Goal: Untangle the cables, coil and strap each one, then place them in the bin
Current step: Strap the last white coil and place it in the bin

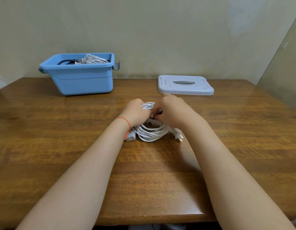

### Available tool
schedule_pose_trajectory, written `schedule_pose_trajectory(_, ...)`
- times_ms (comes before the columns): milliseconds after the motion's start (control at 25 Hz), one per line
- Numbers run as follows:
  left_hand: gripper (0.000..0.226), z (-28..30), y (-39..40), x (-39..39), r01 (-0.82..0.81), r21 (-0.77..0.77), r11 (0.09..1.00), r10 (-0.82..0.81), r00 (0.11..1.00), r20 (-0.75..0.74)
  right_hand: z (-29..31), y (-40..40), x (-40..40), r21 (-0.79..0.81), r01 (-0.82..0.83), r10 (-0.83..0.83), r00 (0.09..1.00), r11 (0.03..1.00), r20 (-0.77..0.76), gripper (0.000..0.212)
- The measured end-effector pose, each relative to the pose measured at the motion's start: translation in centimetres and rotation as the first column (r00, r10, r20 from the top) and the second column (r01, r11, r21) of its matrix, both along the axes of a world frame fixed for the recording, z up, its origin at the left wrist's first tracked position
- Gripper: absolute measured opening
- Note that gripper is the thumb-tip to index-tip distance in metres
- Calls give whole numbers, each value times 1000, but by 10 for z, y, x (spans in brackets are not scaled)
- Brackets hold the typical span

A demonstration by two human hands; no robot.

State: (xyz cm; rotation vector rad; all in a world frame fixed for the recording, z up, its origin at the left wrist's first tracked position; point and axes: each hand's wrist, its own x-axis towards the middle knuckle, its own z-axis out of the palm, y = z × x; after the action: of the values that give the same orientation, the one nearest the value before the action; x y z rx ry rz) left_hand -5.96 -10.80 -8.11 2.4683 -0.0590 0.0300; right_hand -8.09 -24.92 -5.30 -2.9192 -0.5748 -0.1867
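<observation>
A coiled white power cable [151, 132] lies on the wooden table [61, 138] in the middle, its plug [178, 136] to the right and its socket end [131, 136] to the left. My left hand [135, 112] grips the far side of the coil. My right hand [173, 110] pinches a black strap [156, 116] at the coil's centre. The blue bin [80, 78] stands at the back left and holds white and black cables [92, 59].
The bin's pale grey lid [185, 85] lies flat at the back right. A wall runs behind the table, and a panel closes off the right side. The table's front edge is near my elbows.
</observation>
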Motion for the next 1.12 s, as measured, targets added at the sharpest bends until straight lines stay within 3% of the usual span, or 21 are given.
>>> schedule_pose_trajectory(80, 31, 3, 4, -3, -30, -321, 947, -6, 994, -110, -4, 2, 2, 33, 20, -22, 998, 999, 64, 12)
schedule_pose_trajectory(160, 37, 5, 5, -6, -102, -498, 861, -2, 979, -203, -8, 3, 4, 44, 22, -26, 994, 999, 103, 8)
schedule_pose_trajectory(520, 21, 2, 7, -4, -83, -659, 747, -75, 975, -208, -17, 10, 10, 58, -87, 66, 954, 995, 291, 14)
schedule_pose_trajectory(680, 20, 3, 5, -4, -110, -703, 702, -77, 970, -229, -19, 13, 12, 32, -68, 54, 945, 997, 324, 29)
schedule_pose_trajectory(920, 18, 2, 4, -6, -140, -732, 667, -48, 972, -231, -17, 14, 11, 75, -118, 91, 953, 990, 289, 26)
schedule_pose_trajectory(1000, 16, 1, 4, -6, -116, -754, 647, -38, 982, -184, -16, 12, 9, 100, -95, 62, 955, 990, 291, 28)
schedule_pose_trajectory(1120, 19, -1, 5, -5, -97, -752, 652, -21, 989, -146, -7, 3, 6, 51, 72, -85, 950, 996, 300, 38)
